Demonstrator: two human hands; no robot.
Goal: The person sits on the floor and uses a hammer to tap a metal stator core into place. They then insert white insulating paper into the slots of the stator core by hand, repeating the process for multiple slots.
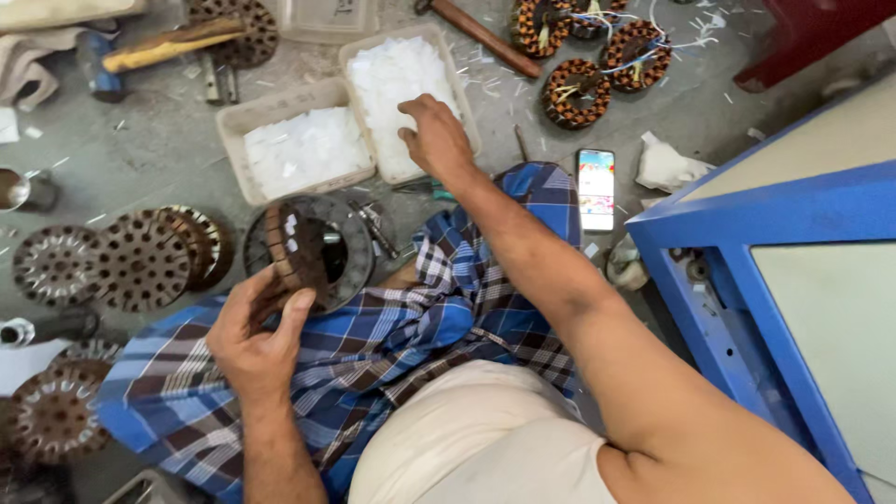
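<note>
Your right hand [436,138] covers its own fingertips, so you cannot tell whether they pinch any white slips in the tray [408,93]. Your left hand [254,336] hides the lower edge of the slotted core [297,250]. The phone [595,189] screen is too small to make out. The blue machine [793,280] runs off the right edge.

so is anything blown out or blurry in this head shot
Head view: the white slips in the right tray are overexposed to a flat patch; lighting is soft, shadows faint. The right hand reaching in is slightly motion-soft, while the left hand and its slotted stator core stay sharp. The edges bend a little.
</note>
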